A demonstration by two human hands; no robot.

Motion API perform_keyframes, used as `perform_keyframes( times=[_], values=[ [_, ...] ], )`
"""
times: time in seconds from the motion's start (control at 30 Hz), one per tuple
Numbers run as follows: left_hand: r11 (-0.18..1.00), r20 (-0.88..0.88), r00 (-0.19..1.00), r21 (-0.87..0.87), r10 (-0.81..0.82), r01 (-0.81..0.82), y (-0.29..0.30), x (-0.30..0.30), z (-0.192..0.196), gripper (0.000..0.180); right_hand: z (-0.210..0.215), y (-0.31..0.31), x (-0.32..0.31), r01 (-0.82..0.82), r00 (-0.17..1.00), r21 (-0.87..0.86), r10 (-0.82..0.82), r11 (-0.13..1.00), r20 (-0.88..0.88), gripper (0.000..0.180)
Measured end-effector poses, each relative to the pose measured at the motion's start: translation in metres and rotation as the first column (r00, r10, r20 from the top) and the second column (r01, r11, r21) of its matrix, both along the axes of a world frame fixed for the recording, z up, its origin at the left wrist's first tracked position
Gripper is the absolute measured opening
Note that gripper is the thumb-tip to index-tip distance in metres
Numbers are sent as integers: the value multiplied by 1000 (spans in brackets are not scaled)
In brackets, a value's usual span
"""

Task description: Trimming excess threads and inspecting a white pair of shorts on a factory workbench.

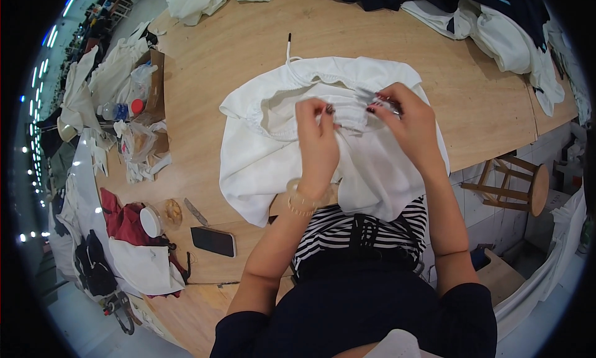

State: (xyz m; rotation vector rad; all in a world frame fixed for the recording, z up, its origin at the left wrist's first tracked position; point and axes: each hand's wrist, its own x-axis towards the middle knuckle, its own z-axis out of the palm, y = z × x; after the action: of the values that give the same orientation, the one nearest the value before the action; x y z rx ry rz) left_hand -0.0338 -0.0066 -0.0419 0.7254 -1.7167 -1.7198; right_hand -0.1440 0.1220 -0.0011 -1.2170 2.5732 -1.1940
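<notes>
A pair of white drawstring pants (248, 165) lies bunched on the table in front of me, its gathered elastic waistband (351, 113) facing up. One white drawstring with a dark tip (288, 48) sticks out beyond the far side. My left hand (318, 134) is closed in a pinch at the waistband, with a beaded bracelet on the wrist. Just to the right, my right hand (405, 119) is wrapped round small metal thread snips (370, 96), whose blades point left over the waistband. The snips are slightly blurred, and any thread between the hands is too fine to see.
A black phone (213, 241), a white-lidded jar (151, 221) and dark red cloth (121, 215) lie at the left. Beyond them stands a cardboard box (155, 88). White and dark garments (496, 38) are heaped along the far edge. A wooden stool (537, 189) stands at the right.
</notes>
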Motion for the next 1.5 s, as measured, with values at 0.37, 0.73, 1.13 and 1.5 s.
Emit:
perform_keyframes(
  times=[0.37, 0.73, 1.13, 1.5],
  values=[
    [514, -67, 997, 854, -38, 77, 12, 30, 0, 29, -30, -37, 1, 4, 959, -4, -3, 1000, 282, 15],
    [284, -254, 964, 921, -84, 268, 5, 28, -17, 11, -21, -23, -4, 186, 575, -405, 235, 895, 784, 13],
    [515, -272, 960, 814, -70, 268, 3, 28, 30, 18, 2, -25, 9, 273, 740, -517, 166, 812, 652, 5],
    [488, -292, 955, 842, 54, 230, -13, 32, 36, 18, -5, -15, 21, 407, 698, -631, 220, 660, 681, 15]
  ],
)
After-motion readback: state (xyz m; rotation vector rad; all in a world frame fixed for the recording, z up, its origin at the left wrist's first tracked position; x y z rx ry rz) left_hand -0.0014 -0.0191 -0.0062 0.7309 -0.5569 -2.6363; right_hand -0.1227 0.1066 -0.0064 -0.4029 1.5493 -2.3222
